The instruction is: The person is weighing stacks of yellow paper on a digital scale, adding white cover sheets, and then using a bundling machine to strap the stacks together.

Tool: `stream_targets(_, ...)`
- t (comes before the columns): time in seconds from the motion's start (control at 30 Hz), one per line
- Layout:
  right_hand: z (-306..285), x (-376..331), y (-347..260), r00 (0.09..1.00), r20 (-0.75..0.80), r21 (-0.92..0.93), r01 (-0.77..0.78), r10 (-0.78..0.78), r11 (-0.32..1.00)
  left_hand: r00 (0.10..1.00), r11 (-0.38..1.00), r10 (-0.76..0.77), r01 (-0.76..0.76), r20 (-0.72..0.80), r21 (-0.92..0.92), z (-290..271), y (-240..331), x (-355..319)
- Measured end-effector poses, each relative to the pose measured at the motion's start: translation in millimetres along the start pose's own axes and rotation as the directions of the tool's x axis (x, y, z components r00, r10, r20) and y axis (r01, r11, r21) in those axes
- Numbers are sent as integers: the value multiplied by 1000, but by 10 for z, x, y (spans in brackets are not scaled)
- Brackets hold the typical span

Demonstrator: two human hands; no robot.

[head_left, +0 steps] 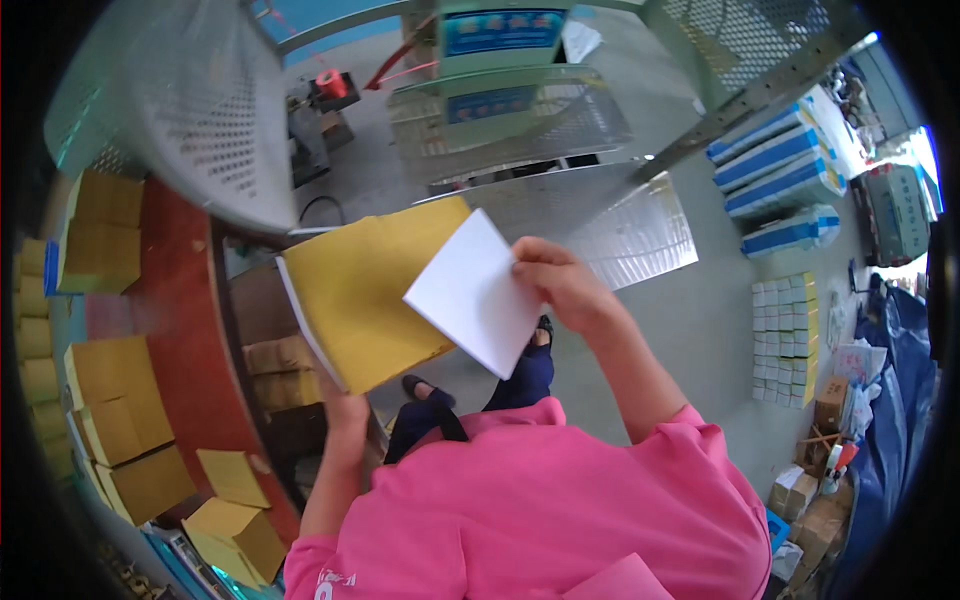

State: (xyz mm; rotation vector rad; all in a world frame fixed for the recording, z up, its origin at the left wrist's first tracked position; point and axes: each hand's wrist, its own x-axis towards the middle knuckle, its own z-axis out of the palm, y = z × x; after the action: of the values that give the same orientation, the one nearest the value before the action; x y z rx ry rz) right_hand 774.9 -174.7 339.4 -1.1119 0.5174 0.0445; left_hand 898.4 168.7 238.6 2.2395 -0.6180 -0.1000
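My left hand [345,412] grips the near left corner of a large yellow paper sheet or stack [370,290]; its fingers are mostly hidden beneath. A pale strip runs along the left edge of the yellow paper. My right hand [568,285] pinches the right edge of a white paper pad [478,295] between thumb and fingers. Tilted, the pad overlaps the right side of the yellow paper; whether the two touch, I cannot tell.
On my left, a red-brown table [180,290] bears yellow paper stacks [125,395]. Ahead stands a machine with a metal shelf [600,225] and a perforated guard [215,130]. White bundles [785,340] and blue-and-white packages [775,165] lie on the floor at right.
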Motion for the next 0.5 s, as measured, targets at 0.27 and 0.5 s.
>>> stream_targets(0.27,-2650,-208,-317,991,-65,107,-107,115,988,980,985,172,-167,102,-51,2558,850,154)
stream_targets(0.5,-3545,40,-72,967,124,516,-254,222,818,983,816,-90,166,161,-554,2811,1325,349)
